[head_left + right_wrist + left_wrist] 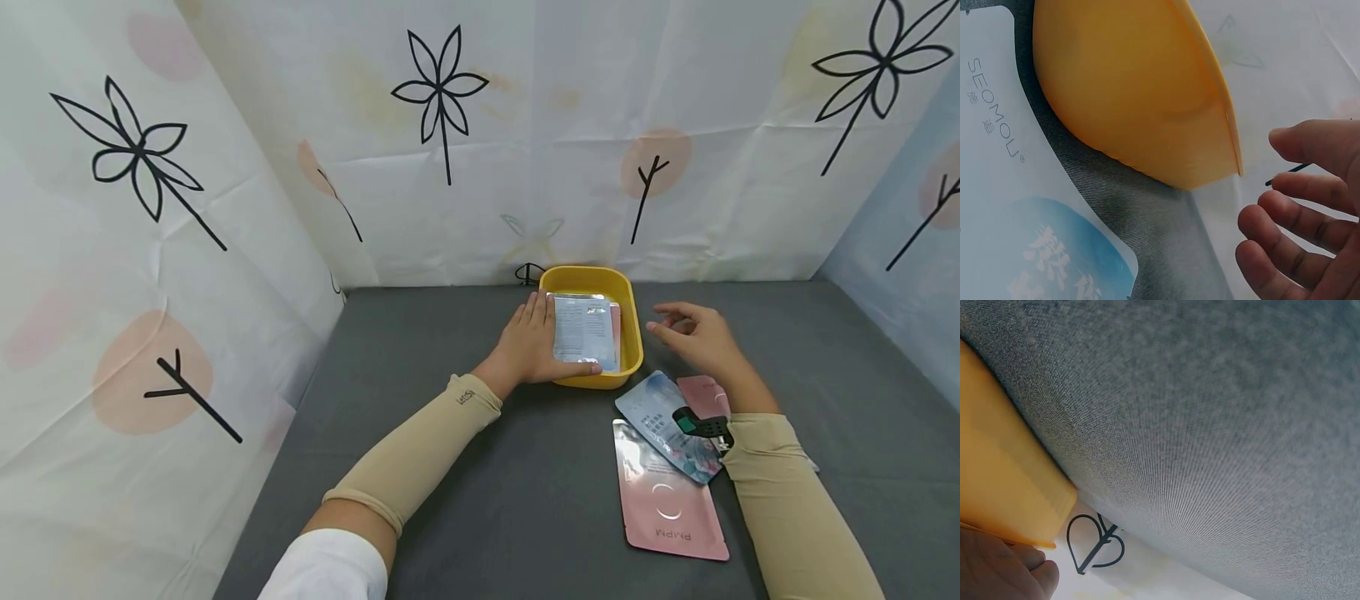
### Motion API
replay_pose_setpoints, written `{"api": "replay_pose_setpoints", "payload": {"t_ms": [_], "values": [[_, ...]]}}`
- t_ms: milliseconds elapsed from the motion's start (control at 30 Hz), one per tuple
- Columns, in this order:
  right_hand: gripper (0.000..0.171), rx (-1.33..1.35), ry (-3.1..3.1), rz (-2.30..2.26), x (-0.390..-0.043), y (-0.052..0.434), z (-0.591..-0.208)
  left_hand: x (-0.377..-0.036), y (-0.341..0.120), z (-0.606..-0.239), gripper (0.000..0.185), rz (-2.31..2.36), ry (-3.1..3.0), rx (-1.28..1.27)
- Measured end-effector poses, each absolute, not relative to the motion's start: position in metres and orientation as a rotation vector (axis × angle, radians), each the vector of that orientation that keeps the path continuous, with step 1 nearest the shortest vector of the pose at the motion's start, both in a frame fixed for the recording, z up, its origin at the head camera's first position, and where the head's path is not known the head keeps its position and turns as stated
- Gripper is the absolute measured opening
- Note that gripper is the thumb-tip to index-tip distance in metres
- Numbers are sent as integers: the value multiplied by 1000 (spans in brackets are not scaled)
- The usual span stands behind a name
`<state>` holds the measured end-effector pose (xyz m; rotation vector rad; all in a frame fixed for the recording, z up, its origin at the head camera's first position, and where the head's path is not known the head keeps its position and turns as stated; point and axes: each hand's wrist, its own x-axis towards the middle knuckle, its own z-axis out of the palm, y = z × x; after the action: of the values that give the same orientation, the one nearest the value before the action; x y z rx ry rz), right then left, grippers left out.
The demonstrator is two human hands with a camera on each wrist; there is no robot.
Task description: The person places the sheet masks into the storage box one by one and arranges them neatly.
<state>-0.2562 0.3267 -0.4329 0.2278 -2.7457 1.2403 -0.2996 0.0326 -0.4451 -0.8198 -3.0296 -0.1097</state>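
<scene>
A yellow basket [632,354] stands against the back wall, holding a pale blue face mask packet [582,329] with a pink packet [616,333] edging out beneath it. My left hand [534,340] lies over the basket's left rim, fingers straight along the blue packet and thumb stretched across its front edge. Its fingertips [1046,575] show right at the rim in the left wrist view. To the right of the basket hovers my right hand [697,333], fingers loosely bent and nothing between them. In the right wrist view, these fingers [1260,269] are apart from the basket wall.
Right of and in front of the basket, a blue face mask packet [663,425] overlaps a large pink packet [667,508]. A smaller pink packet [703,395] lies partly under my right wrist. Grey cloth [450,517] covers the table, with patterned white fabric [570,200] behind.
</scene>
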Motion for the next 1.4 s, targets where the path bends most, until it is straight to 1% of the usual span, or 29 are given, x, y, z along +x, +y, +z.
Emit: {"api": "replay_pose_setpoints", "payload": {"t_ms": [267,467,600,867,1033,1267,1400], "values": [[52,230,-2862,1151,-251,337,-425,-300,34,-445,139,-84,-3026,-840],[52,248,-2913,1077,-240,355,-415,-302,35,-447,139,-86,-3015,-835],[50,228,-2948,998,-225,373,-417,-303,37,-447,139,-108,-3006,-837],[48,201,-3052,849,-186,418,-437,-301,35,-448,140,-74,-3010,-829],[55,159,-3092,774,-173,430,-440,-304,33,-449,140,-62,-3006,-827],[65,139,-3191,651,-171,428,-436,-303,31,-445,138,-78,-3020,-836],[69,144,-3196,654,-170,425,-440,-302,32,-446,138,-96,-3021,-840]]}}
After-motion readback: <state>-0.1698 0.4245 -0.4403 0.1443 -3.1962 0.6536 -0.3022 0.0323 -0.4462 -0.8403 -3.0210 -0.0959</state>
